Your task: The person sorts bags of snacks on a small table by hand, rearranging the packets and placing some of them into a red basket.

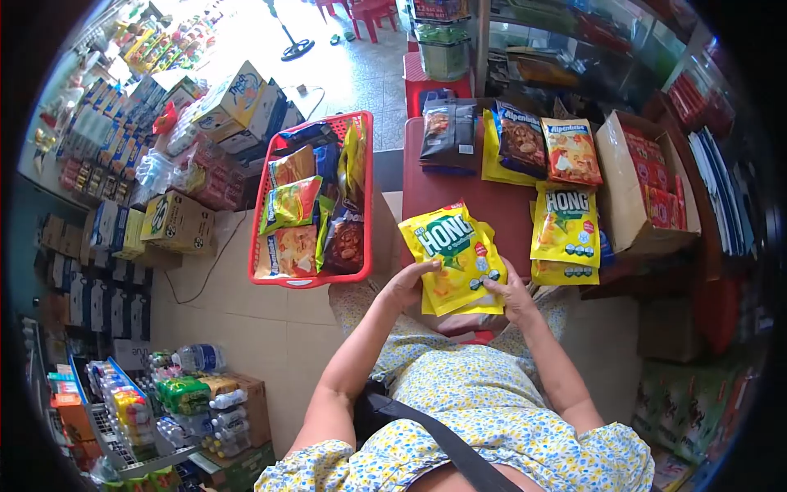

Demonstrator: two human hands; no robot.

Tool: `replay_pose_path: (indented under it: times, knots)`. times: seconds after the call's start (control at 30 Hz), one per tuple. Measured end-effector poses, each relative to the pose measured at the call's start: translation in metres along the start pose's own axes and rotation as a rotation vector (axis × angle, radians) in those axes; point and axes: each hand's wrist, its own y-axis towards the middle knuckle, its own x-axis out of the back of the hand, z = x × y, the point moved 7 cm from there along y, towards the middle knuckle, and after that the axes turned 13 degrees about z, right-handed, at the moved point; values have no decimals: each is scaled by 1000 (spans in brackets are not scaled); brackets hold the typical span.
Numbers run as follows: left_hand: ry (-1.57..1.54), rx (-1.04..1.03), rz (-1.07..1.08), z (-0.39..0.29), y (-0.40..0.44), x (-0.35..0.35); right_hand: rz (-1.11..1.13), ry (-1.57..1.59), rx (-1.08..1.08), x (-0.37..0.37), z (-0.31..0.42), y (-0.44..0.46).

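Note:
My left hand and my right hand grip a small stack of yellow candy bags marked "HONG", one hand at each side. The bags overlap and tilt slightly above the near edge of the red table. To the right lies another pile of yellow candy bags with the same print. Behind it are an orange Alpenliebe candy bag and a dark brown Alpenliebe bag. Left of my hands stands a red plastic basket filled with assorted candy bags.
An open cardboard box with red packets stands at the table's right. Dark grey bags lie at its back left. Drink bottles and stacked cartons line the left side. A cable crosses the tiled floor.

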Motion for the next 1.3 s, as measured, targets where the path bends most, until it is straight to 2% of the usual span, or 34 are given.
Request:
replay_pose_path:
  times: [0.07,0.17,0.2,0.27,0.33,0.4,0.43,0.47,0.6,0.7,0.73,0.8,0.83,0.87,0.93,1.0,1.03,1.07,1.1,1.17,1.23,1.27,1.3]
  knots:
    - [-146,-78,91,-3,-5,-10,86,75,15,-13,-2,3]
    - [-190,-98,92,-22,-22,-32,178,27,27,-32,-4,12]
    - [-126,-72,72,-27,-26,-31,200,-36,19,-39,-2,15]
    - [112,-269,-50,-47,-33,-9,292,-66,16,-57,5,23]
    - [212,-429,-145,-73,-57,-14,421,-145,15,-77,8,34]
    - [366,-604,-227,-106,-92,-45,429,-234,-23,-90,11,49]
    - [516,-665,-281,-126,-104,-12,436,-328,-66,-97,13,53]
    - [522,-717,-331,-142,-121,-40,405,-382,-100,-102,17,55]
    - [802,-778,-601,-193,-166,-21,507,-412,-91,-121,7,74]
    - [1056,-654,-761,-203,-163,-7,524,-425,-183,-136,0,76]
    - [1144,-581,-799,-200,-157,-9,523,-439,-126,-137,-5,80]
    - [1312,-561,-804,-198,-136,34,547,-450,-131,-134,-16,86]
    - [1392,-620,-828,-200,-130,59,572,-461,-141,-134,-19,87]
    - [1390,-618,-821,-200,-127,55,553,-454,-148,-134,-16,85]
    - [1485,-407,-911,-196,-120,43,550,-439,-188,-132,-16,84]
    - [1618,-294,-1016,-190,-124,10,554,-431,-222,-132,-13,90]
    - [1647,-248,-1049,-187,-126,-11,501,-549,-161,-134,-8,97]
    - [1628,-187,-1132,-191,-126,14,447,-658,-102,-139,-6,103]
    - [1610,-178,-1134,-193,-125,24,474,-750,63,-153,0,114]
    - [1594,-198,-1138,-198,-118,52,501,-595,131,-182,-1,133]
    - [1554,-91,-1151,-185,-115,22,471,-561,115,-186,-47,191]
    - [1612,-63,-1136,-181,-112,14,471,-477,-3,-196,-49,195]
    - [1699,-141,-1093,-180,-108,26,415,-430,-20,-200,-53,204]
